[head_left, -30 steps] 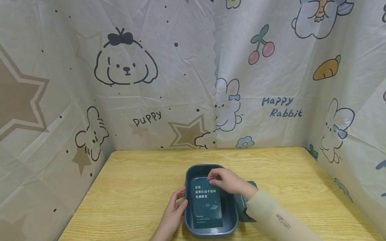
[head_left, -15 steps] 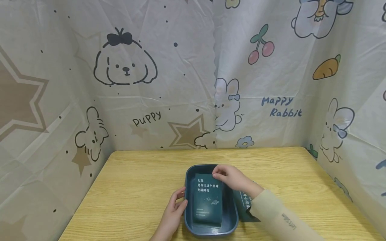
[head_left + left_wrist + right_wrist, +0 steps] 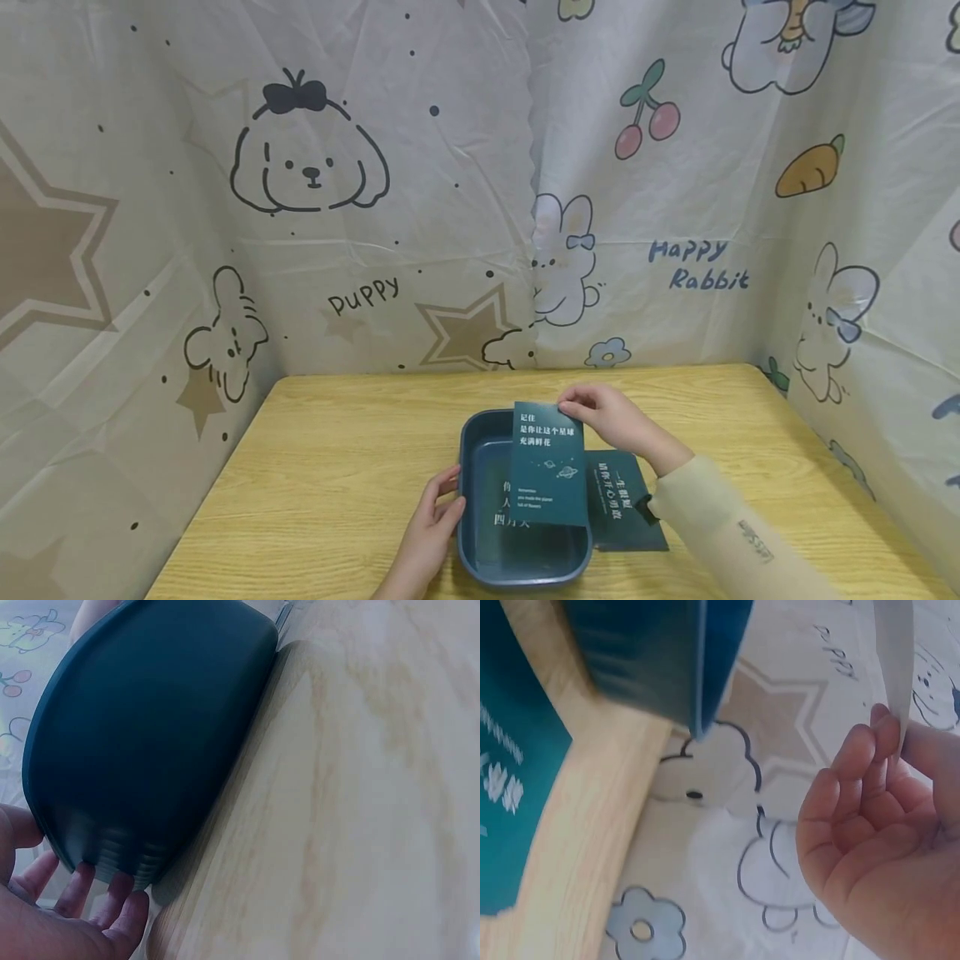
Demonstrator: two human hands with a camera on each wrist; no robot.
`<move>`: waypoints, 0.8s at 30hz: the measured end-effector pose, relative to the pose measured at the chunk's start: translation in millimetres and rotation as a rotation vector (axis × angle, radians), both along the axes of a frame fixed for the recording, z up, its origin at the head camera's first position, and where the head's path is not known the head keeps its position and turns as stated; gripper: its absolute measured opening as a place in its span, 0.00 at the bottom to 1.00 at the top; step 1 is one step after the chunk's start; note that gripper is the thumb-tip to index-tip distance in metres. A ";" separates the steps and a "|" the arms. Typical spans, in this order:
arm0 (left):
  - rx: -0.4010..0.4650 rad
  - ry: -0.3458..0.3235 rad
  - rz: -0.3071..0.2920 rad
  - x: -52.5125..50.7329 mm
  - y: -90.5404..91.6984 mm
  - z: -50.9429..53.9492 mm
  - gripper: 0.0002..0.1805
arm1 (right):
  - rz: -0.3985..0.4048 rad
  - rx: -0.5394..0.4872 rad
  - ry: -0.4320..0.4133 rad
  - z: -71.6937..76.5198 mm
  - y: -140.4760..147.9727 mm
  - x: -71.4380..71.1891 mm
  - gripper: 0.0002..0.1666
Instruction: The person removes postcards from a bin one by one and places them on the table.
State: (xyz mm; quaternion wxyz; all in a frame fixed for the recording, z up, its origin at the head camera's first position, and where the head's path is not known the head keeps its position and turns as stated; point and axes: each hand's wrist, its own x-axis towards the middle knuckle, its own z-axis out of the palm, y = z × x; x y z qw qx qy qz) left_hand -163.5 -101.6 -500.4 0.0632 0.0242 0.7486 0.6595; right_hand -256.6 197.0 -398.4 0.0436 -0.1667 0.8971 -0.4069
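In the head view, a deep blue tray (image 3: 467, 542) with rounded corners stands at the table's front. My right hand (image 3: 611, 417) pinches the upper right corner of a dark green card (image 3: 551, 467) with white writing and small planets. That card is raised over the tray's right part and hides some of it. Another green card (image 3: 498, 504) with white writing lies inside, partly covered. At the tray's left side, my left hand (image 3: 431, 525) rests its fingertips on the outer wall. The left wrist view shows those fingers (image 3: 79, 892) against the tray's outside.
A further dark green card (image 3: 622, 529) with white writing lies on the wooden table (image 3: 337, 467), right of the tray and partly under the held card. A cartoon-printed curtain (image 3: 412, 250) closes off the back and both sides.
My right hand has lifted the planet card out of the tray and moved it rightward and away from me, uncovering the card beneath. My left hand has stayed at the tray.
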 end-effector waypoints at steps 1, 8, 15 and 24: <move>0.001 -0.001 0.000 0.3 0.2 0.3 0.27 | 0.001 0.003 -0.002 1.5 3.8 -0.4 0.11; -0.001 0.002 0.005 0.3 1.0 0.5 0.26 | 0.017 0.028 -0.045 6.0 33.9 -1.3 0.12; -0.003 0.002 0.016 -0.4 0.4 -2.1 0.26 | 0.034 0.050 -0.049 2.0 64.4 -2.4 0.12; 0.003 -0.002 0.019 -0.7 0.4 -3.6 0.26 | 0.063 0.060 -0.103 -6.8 93.9 -5.3 0.12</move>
